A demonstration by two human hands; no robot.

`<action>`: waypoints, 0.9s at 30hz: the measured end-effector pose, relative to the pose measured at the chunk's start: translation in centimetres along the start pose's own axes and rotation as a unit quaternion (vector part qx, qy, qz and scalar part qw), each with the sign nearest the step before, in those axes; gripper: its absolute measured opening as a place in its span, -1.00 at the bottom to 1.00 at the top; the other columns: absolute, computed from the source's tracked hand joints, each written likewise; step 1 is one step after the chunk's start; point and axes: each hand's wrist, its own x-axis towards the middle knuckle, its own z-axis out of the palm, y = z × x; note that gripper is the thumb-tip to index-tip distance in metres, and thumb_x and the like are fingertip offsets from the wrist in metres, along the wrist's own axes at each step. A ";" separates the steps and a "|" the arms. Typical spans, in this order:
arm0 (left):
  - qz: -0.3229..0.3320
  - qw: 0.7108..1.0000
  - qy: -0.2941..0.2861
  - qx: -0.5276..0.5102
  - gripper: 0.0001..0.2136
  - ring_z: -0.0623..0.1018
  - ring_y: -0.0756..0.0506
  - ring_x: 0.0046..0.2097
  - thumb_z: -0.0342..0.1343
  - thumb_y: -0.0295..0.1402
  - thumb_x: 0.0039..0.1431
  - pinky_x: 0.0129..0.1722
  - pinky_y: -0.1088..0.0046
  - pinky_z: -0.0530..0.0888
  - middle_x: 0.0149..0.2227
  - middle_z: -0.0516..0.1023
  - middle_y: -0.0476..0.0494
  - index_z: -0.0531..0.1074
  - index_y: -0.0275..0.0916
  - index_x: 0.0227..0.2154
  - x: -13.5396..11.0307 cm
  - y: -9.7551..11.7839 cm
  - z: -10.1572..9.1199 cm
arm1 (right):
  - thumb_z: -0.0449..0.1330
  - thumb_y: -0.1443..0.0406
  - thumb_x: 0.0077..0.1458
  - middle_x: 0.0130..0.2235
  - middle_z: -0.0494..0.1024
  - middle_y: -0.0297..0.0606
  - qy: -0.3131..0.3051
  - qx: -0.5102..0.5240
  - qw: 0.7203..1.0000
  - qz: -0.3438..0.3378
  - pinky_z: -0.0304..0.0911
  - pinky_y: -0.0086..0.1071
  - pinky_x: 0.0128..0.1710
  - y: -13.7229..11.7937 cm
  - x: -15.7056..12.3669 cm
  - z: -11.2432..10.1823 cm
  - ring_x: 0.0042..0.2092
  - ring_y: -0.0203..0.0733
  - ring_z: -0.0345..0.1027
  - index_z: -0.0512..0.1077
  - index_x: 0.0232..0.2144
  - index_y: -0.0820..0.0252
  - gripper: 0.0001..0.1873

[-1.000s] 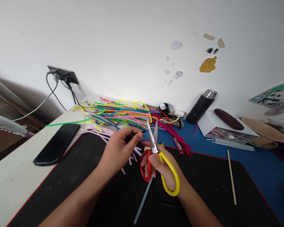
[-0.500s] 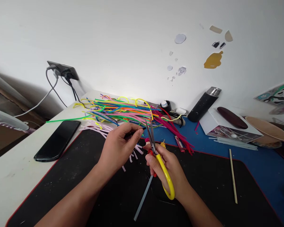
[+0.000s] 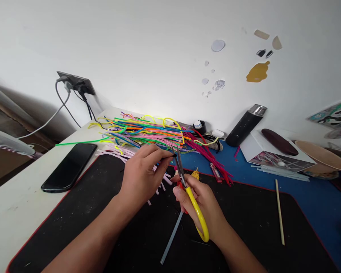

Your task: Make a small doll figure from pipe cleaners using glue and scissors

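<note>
The left hand [image 3: 139,170] pinches a small black piece [image 3: 174,155] above the far edge of the mat [image 3: 71,212] on the worktop [image 3: 14,201], apparently between the slightly parted blades of the scissors [image 3: 190,194]. The right hand [image 3: 208,203] grips the handles; I'd brace that pinch, fingertips clear.

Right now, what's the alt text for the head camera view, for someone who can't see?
The right hand holds yellow-and-red-handled scissors, blades at a small black piece pinched in the left hand. A black mat lies below; colorful strands are heaped behind.
</note>
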 end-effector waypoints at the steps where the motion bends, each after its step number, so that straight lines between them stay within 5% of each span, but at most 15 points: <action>1: 0.012 1.000 0.003 0.012 -0.89 0.57 -0.11 -0.20 0.17 -0.40 0.41 -0.19 0.38 0.46 -0.29 0.62 -0.09 0.61 -0.19 -0.20 0.0 -0.1 0.0 | 0.30 -0.08 0.28 -0.45 0.40 -0.38 0.001 -0.002 1.000 -0.001 0.20 -0.40 -0.49 0.0 0.0 0.0 -0.50 -0.29 0.27 0.54 0.01 0.17 -0.50; 8: 0.082 0.993 0.017 0.078 -0.85 0.56 -0.10 -0.26 0.14 -0.37 0.44 -0.25 0.38 0.45 -0.30 0.64 -0.10 0.60 -0.18 -0.23 0.3 -0.2 -0.1 | 0.24 -0.08 0.32 -0.47 0.38 -0.39 -0.002 -0.008 1.000 -0.006 0.18 -0.42 -0.54 0.2 0.0 -0.1 -0.54 -0.31 0.25 0.54 -0.06 0.15 -0.56; 27: 0.096 0.989 0.003 0.116 -0.83 0.57 -0.10 -0.25 0.11 -0.37 0.46 -0.27 0.37 0.44 -0.28 0.67 -0.10 0.61 -0.16 -0.22 0.1 -0.1 -0.1 | 0.33 -0.02 0.24 -0.56 0.29 -0.47 0.021 -0.042 0.999 0.008 0.12 -0.42 -0.57 -0.2 -0.1 0.1 -0.57 -0.31 0.16 0.53 -0.15 0.14 -0.63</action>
